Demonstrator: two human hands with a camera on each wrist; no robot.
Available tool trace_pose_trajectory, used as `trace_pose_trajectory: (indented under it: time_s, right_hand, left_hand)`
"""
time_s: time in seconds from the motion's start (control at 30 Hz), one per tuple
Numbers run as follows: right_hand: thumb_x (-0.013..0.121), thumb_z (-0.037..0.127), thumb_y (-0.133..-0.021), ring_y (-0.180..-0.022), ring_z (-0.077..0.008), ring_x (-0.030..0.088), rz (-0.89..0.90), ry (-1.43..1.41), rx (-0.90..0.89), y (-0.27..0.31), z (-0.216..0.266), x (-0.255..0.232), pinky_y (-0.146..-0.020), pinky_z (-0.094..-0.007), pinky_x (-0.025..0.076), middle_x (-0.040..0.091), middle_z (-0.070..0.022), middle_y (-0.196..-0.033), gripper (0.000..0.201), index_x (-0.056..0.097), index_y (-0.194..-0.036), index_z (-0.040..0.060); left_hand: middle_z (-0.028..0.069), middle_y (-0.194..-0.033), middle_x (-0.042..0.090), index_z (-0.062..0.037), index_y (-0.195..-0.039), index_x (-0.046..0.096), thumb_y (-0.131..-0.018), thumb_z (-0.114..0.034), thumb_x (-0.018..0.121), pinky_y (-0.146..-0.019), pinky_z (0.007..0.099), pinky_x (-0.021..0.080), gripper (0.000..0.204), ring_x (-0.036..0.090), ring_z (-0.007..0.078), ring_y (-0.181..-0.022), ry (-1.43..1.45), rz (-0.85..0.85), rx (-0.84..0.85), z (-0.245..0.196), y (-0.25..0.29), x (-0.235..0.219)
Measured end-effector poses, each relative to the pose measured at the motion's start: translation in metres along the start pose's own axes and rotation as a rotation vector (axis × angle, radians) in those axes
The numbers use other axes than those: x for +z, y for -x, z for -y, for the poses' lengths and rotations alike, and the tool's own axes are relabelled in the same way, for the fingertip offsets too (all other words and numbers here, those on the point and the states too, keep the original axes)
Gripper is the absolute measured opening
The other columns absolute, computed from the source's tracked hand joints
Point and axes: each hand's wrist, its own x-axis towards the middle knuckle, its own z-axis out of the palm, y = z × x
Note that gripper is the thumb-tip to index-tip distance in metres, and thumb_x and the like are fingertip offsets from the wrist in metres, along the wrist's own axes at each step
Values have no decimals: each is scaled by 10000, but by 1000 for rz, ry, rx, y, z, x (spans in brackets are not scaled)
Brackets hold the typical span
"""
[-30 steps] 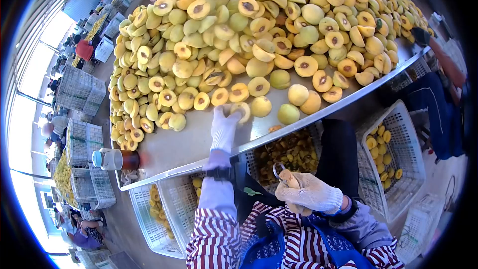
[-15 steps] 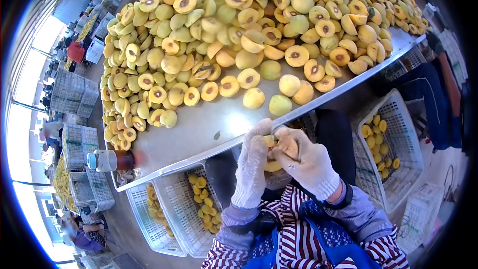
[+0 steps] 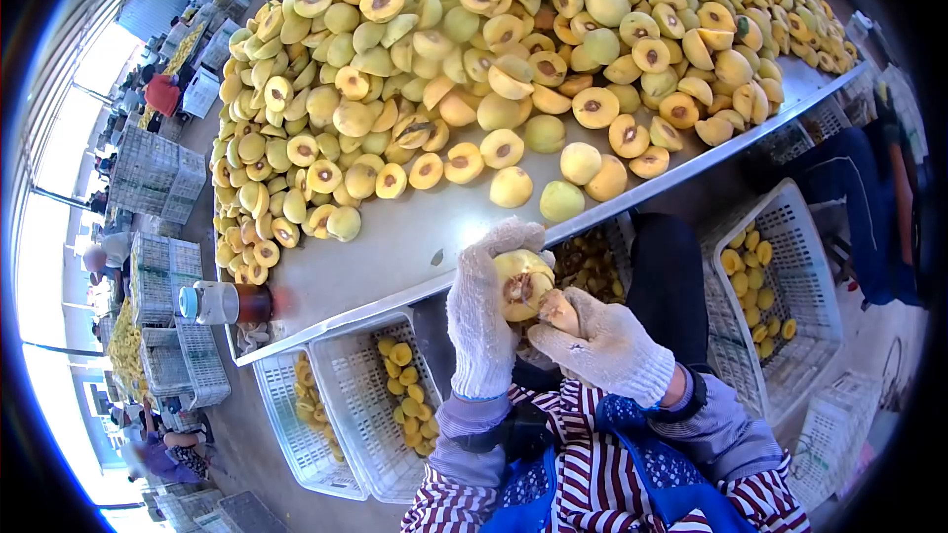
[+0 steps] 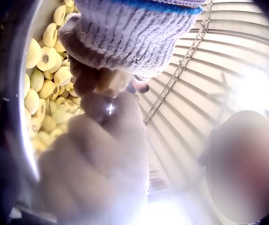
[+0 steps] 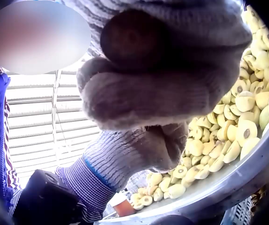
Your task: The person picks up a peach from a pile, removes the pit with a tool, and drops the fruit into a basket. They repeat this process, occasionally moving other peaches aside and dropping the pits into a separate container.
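My gloved left hand [image 3: 479, 321] holds a yellow peach half [image 3: 525, 274], its cut face with a brown pit area turned up, in front of the table edge. My gloved right hand [image 3: 610, 345] grips a small hand tool right at the lower edge of that fruit. A tan worn piece [image 3: 560, 312] shows at the thumb side. In the right wrist view the round dark butt of the tool's handle [image 5: 132, 40] sticks out of the fist. The tool's working end is hidden at the fruit. The left wrist view is blurred around both hands.
A metal table [image 3: 395, 247] bears a big heap of halved peaches [image 3: 444, 59]. A bottle with dark liquid [image 3: 225, 303] stands at its left corner. Below are white crates [image 3: 360, 331] of yellow halves, another crate [image 3: 790, 257] at right, and brown scraps [image 3: 592, 262] between my legs.
My left hand has taken a peach half from the table and brought it back to my right hand. The fruit's cut face has turned up into view, with the right hand's tool against it.
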Motion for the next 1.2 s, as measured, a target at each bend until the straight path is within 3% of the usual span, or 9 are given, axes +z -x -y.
trace_pose_trajectory:
  time_s: [0.27, 0.43, 0.53, 0.57, 0.73, 0.83, 0.93, 1.1, 1.2]
  right_hand:
    - [645, 421, -913, -820, -388, 681, 33, 58, -84, 5, -6, 4, -716, -437, 531, 682, -186, -859, 411, 584, -1060, 42]
    - [636, 352, -946, -619, -164, 624, 273, -336, 67, 9, 2, -4, -564, -296, 490, 635, -55, -730, 311, 573, -1050, 66]
    - [634, 340, -955, -499, -69, 527, 372, -399, 211, 10, 9, -14, -447, -219, 400, 560, 10, -641, 276, 559, -1028, 85]
    - [635, 341, -957, -464, -45, 492, 397, -397, 256, 9, 9, -15, -411, -198, 365, 534, 28, -615, 270, 553, -1020, 92]
    - [641, 354, -952, -419, -42, 451, 484, -497, 264, 8, -3, -19, -360, -199, 331, 512, 47, -584, 259, 543, -1010, 122]
    - [630, 371, -958, -416, -39, 441, 470, -537, 284, 11, -2, -20, -351, -201, 315, 519, 47, -592, 243, 566, -938, 138]
    - [622, 378, -962, -420, -42, 435, 439, -537, 224, 9, -12, -14, -357, -204, 315, 527, 42, -602, 275, 592, -859, 125]
    - [649, 378, -944, -479, -52, 489, 504, -654, 203, 2, -40, -9, -412, -204, 362, 560, 30, -628, 306, 650, -833, 93]
    - [671, 373, -930, -506, -51, 500, 491, -662, 165, 6, -27, -15, -436, -201, 368, 570, 31, -643, 306, 660, -889, 70]
  left_hand:
    - [137, -1146, 648, 35, -1239, 583, -1009, -561, 443, -855, 269, 509, 654, 641, 181, -947, -212, -22, 164, 2, 14, 11]
    - [116, -1114, 662, 15, -1212, 613, -1032, -417, 480, -856, 284, 510, 487, 640, 165, -957, -518, -14, 387, 8, 12, 6]
    - [96, -1071, 675, -19, -1189, 634, -1025, -291, 504, -807, 270, 516, 343, 648, 134, -899, -931, 123, 306, -19, 6, 8]
    - [86, -1033, 681, -27, -1174, 641, -1009, -256, 521, -778, 263, 512, 306, 644, 123, -862, -884, 100, 255, -17, 6, 8]
    - [42, -866, 693, -48, -1112, 664, -957, -148, 582, -638, 247, 483, 202, 611, 93, -701, -884, 155, 138, -27, 1, 17]
    - [21, -791, 672, -47, -1113, 664, -978, -175, 563, -607, 242, 469, 211, 586, 89, -670, -915, 428, 171, -26, -17, 2]
    - [28, -794, 661, -30, -1106, 664, -967, -145, 562, -589, 233, 467, 207, 582, 93, -657, -873, 176, 259, -8, 1, 5]
    - [56, -829, 666, 11, -1169, 627, -999, -177, 531, -570, 240, 477, 271, 576, 105, -650, -1069, 235, 468, -10, 1, 7]
    - [81, -859, 673, 32, -1175, 616, -981, -199, 566, -623, 271, 509, 306, 597, 130, -669, -666, 238, -70, -28, -7, 21]
